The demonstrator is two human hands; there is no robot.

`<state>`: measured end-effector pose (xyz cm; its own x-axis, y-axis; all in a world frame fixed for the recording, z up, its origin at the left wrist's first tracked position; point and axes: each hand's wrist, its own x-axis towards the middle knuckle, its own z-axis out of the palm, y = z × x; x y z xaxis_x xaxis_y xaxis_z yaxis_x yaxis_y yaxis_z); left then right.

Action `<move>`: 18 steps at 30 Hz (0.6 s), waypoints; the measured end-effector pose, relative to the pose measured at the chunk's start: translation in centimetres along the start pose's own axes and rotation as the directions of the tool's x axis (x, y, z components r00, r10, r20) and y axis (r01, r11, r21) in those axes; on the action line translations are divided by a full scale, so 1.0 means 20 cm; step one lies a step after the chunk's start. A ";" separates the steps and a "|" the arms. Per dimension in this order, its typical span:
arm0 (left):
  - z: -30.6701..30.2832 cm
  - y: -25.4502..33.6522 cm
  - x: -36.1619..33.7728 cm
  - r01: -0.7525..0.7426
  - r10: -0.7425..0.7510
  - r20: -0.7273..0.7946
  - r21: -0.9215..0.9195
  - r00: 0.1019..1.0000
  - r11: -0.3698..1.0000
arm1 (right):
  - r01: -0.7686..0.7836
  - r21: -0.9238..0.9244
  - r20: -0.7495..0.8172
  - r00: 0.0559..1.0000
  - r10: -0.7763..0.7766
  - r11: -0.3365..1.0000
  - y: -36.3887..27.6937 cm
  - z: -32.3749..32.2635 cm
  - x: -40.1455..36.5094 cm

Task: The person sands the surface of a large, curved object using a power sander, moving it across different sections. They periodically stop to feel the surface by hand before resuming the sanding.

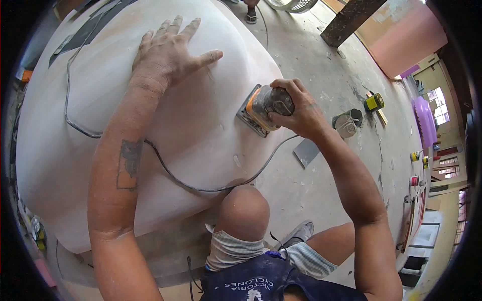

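Observation:
My left hand [168,52] lies flat with its fingers spread on a large, smooth, whitish curved panel [201,125]. In my right hand [301,108] is a dusty electric sander [266,108], gripped round its rounded body. The sander's flat square pad rests against the panel's right side, tilted with the curve. A dark power cord [201,189] loops across the panel, passes by my left forearm and runs toward the sander. Pale dust coats my left hand.
A grey square sheet [306,152] lies on the concrete floor [331,190] beside the panel. A grey bucket [347,123] and a yellow-black can [374,102] stand to the right. A dark post [354,22] rises beyond. Another person's foot [251,16] shows at the top.

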<state>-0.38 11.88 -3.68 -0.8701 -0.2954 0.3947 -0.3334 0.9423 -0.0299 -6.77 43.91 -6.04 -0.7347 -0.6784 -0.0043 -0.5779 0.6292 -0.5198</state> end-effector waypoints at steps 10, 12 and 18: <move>0.00 0.00 0.00 -0.010 0.011 -0.009 0.020 1.000 1.000 | 0.017 -0.028 -0.034 0.999 -0.018 0.999 0.02 0.00 0.03; 0.00 0.00 0.01 -0.008 0.009 -0.017 0.025 1.000 1.000 | 0.068 -0.028 -0.056 0.996 -0.069 0.997 0.04 0.04 -0.06; 0.01 0.02 0.01 0.000 0.001 -0.019 0.035 1.000 0.999 | -0.008 -0.051 -0.100 0.995 0.003 0.999 0.01 0.15 -0.41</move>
<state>-0.70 12.09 -3.73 -0.8632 -0.2917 0.4121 -0.3461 0.9361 -0.0622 0.12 48.45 -8.66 -0.7679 -0.6356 0.0795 -0.5895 0.6527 -0.4759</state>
